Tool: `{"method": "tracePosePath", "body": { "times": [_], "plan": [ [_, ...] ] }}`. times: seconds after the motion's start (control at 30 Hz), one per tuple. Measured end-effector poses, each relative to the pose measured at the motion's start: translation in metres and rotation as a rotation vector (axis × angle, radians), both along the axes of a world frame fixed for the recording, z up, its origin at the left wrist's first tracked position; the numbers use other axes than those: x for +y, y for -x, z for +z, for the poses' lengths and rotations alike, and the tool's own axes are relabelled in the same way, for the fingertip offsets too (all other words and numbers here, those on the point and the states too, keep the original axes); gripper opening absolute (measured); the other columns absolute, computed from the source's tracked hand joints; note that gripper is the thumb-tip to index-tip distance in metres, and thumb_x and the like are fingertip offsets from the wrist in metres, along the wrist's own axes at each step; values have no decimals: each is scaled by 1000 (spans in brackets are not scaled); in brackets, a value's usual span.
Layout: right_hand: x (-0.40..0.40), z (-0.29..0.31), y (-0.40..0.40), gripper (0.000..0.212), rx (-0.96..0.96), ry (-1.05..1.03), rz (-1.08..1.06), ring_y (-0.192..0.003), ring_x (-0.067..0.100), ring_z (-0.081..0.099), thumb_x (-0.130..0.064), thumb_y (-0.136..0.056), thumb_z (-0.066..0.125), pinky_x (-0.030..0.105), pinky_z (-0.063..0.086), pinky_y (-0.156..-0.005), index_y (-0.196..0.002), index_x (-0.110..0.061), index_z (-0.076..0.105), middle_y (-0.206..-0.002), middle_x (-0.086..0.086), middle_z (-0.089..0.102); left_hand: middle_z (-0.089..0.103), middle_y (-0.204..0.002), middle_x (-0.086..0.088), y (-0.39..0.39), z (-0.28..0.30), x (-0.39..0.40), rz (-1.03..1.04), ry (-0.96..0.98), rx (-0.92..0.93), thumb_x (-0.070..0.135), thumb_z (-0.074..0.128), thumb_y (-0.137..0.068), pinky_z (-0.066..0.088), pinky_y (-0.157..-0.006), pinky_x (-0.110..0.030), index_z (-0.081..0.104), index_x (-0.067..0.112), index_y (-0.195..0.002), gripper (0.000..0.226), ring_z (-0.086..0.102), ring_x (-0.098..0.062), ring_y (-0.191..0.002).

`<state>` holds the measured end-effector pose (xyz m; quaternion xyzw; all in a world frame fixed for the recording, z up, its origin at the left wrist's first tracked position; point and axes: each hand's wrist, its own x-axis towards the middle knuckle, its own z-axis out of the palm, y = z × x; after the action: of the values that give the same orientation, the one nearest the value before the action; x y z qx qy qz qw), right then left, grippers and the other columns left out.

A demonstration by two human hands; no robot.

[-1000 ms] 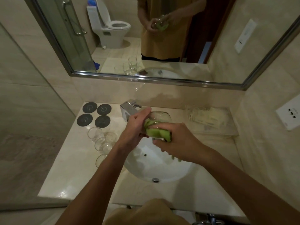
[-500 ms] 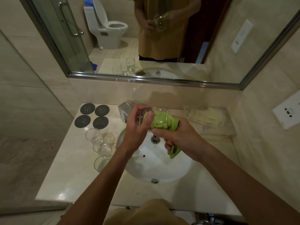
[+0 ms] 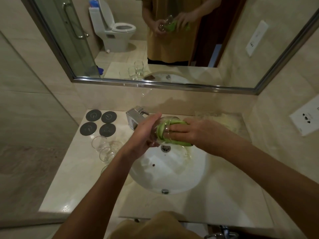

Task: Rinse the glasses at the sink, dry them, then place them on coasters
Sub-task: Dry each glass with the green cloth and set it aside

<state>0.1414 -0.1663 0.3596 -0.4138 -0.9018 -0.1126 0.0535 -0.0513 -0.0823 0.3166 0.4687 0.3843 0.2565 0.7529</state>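
Hands [image 3: 172, 133] hold glass [image 3: 164, 128] and cloth [image 3: 161, 133] above sink [image 3: 172, 176], coasters [image 3: 98, 122] left.

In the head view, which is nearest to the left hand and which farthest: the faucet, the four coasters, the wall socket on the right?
From the left hand:
1. Faucet, just behind it, nearly touching.
2. Coasters, further left on the counter's back corner.
3. Wall socket, far right, beyond the right hand.

Green cloth [image 3: 161, 131], dark grey coasters [image 3: 98, 123], white sink [image 3: 172, 173], beige counter [image 3: 72, 188].
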Motion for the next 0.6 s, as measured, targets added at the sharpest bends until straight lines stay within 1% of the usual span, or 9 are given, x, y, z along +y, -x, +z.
{"method": "tracePosePath", "body": {
  "times": [0.1,0.17,0.23,0.3,0.33,0.37,0.43,0.5,0.6],
  "plan": [
    [5,-4,-8,78,-168,-69,132,-83,33,61,7,-70,78,42,55,-59,-137,-20,47,-135,2,58,58,-56,-4,6,8,0,-163,116,113,52,52,-96,32,-36,-17,63,11,-90,42,51,-12,-37],
    [4,-10,-9,78,-155,-95,133,-90,35,62,6,-73,72,45,56,-63,-138,-20,39,-139,2,55,60,-59,-6,7,9,1,-207,157,113,52,53,-95,32,-35,-17,64,11,-96,43,53,-13,-36],
    [-1,-21,-5,75,-40,-85,32,-87,32,65,6,-72,71,42,57,-59,-137,-22,45,-137,-1,58,60,-58,-4,5,6,3,-181,134,106,54,54,-94,31,-37,-17,66,12,-90,43,51,-13,-37],
    [-9,-35,10,64,217,63,-144,-91,27,69,-2,-78,73,41,60,-65,-135,-26,55,-135,-4,62,62,-61,-2,1,1,5,-99,68,142,56,55,-92,36,-42,-19,69,17,-86,42,54,-13,-45],
    [-15,-37,20,54,409,212,-241,-93,22,71,-8,-84,72,41,61,-72,-133,-26,59,-131,-3,65,64,-65,-1,-1,-1,6,-61,31,152,57,57,-92,39,-44,-19,70,19,-86,41,57,-14,-50],
    [-20,-37,29,44,638,399,-342,-89,17,72,-13,-89,70,39,61,-75,-131,-25,63,-121,-1,70,65,-68,-2,-2,-4,6,-37,-15,151,58,58,-91,41,-47,-20,70,19,-85,41,57,-15,-53],
    [-30,-31,40,28,1058,738,-480,-73,13,73,-11,-93,67,34,60,-67,-121,-17,67,-93,2,74,62,-68,-3,-3,-10,6,-30,-110,148,58,59,-90,41,-51,-24,69,16,-82,43,55,-16,-55],
    [-37,-24,37,24,1297,820,-504,-67,16,71,-4,-94,65,29,56,-61,-117,-11,66,-78,5,72,61,-68,-4,-4,-13,6,-17,-150,127,56,58,-92,41,-54,-26,69,11,-83,47,54,-18,-57],
    [-44,-24,20,21,1694,672,-630,-65,19,66,-3,-93,63,31,52,-60,-113,-7,67,-73,10,70,66,-78,-9,-7,-19,10,33,-173,46,48,55,-98,40,-52,-27,65,-3,-102,52,56,-19,-60]
  ]
}}
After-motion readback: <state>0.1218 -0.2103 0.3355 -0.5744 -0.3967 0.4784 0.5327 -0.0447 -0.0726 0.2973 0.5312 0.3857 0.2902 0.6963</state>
